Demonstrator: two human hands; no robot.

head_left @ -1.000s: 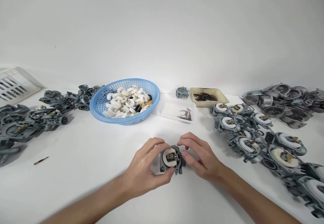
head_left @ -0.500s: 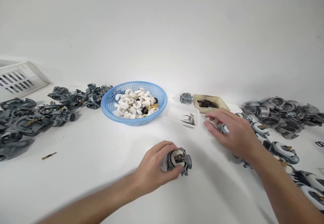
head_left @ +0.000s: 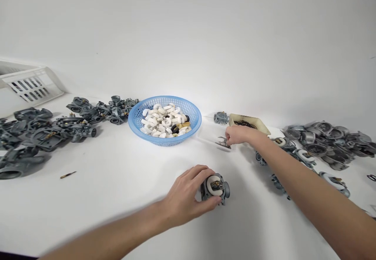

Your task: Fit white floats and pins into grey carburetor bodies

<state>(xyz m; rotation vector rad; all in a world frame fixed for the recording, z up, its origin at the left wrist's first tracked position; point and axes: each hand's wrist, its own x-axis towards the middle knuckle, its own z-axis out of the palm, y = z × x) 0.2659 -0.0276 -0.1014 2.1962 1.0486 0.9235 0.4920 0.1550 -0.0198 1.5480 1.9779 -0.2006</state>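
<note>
My left hand (head_left: 190, 195) is closed around a grey metal carburetor body (head_left: 226, 190) on the white table. Set in the carburetor's open face is a white float (head_left: 210, 186), with brass parts in the middle. Reaching forward, my right hand (head_left: 237, 134) has its fingers pinched together at the right side of a small clear white tray (head_left: 205, 133). Thin metal pins (head_left: 222, 142) lie in the tray right at the fingertips. Whatever is between those fingertips is hidden.
Left of the tray stands a blue basket (head_left: 135, 125) of white floats. Behind my right hand is a cream box (head_left: 263, 127) of black rings. Carburetor bodies (head_left: 48, 138) pile up at left, metal bowls (head_left: 329, 138) at right. A brass needle (head_left: 68, 175) lies left.
My right hand has moved left from beside the tray to the pins, and its fingers have closed together. My left hand still holds the carburetor. The view has shifted slightly.
</note>
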